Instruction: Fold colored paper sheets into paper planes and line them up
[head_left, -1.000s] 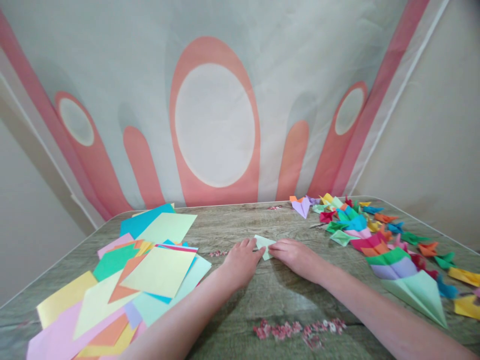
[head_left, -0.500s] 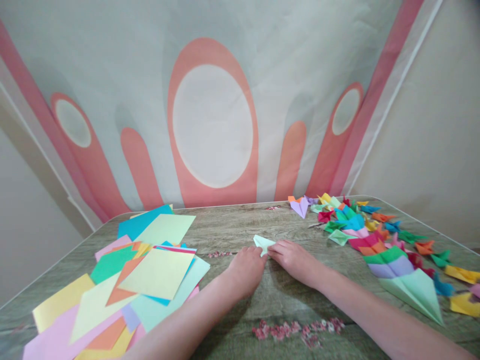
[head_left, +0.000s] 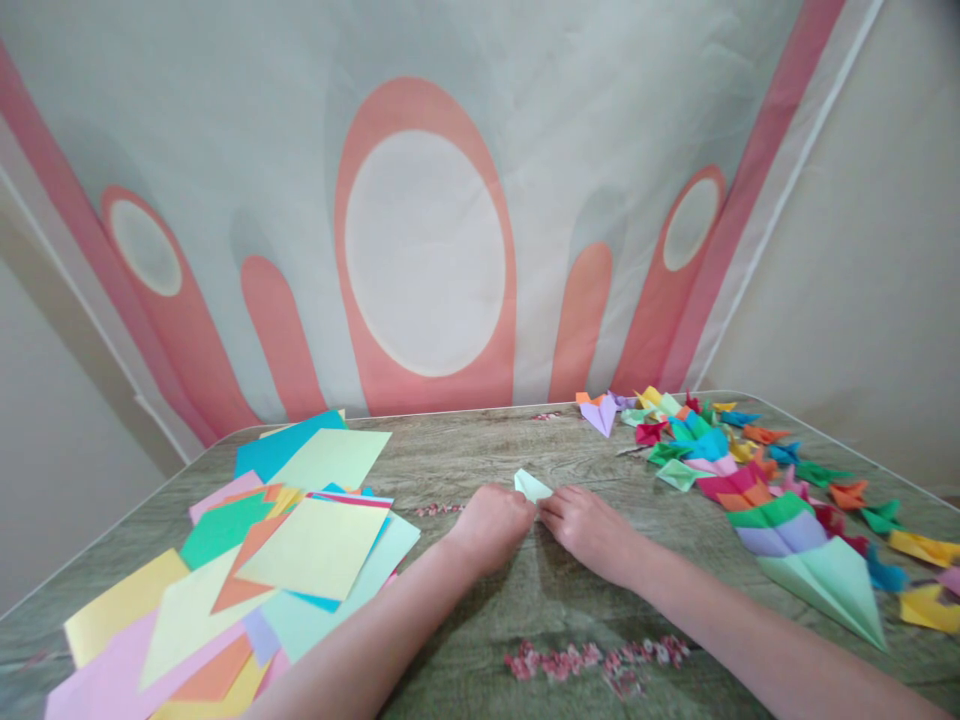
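Between my two hands, a small folded piece of pale mint-green paper [head_left: 531, 485] is held just above or on the wood-patterned table [head_left: 480, 640]. My left hand [head_left: 496, 525] has its fingers curled closed at the paper's near left edge. From the right, my right hand [head_left: 585, 520] pinches the near right part of it. The far corner of the paper points up and away from me. Its lower part is hidden behind my fingers.
Loose coloured paper sheets [head_left: 315, 550] lie in an overlapping heap on the left. Folded paper planes and small folded figures [head_left: 780, 520] are crowded along the right side. A purple paper plane [head_left: 600, 415] lies near the back edge. A printed backdrop [head_left: 427, 390] stands behind the table.
My hands have shifted slightly to the right with the mint-green paper, which has turned a little and shows less between the fingers.
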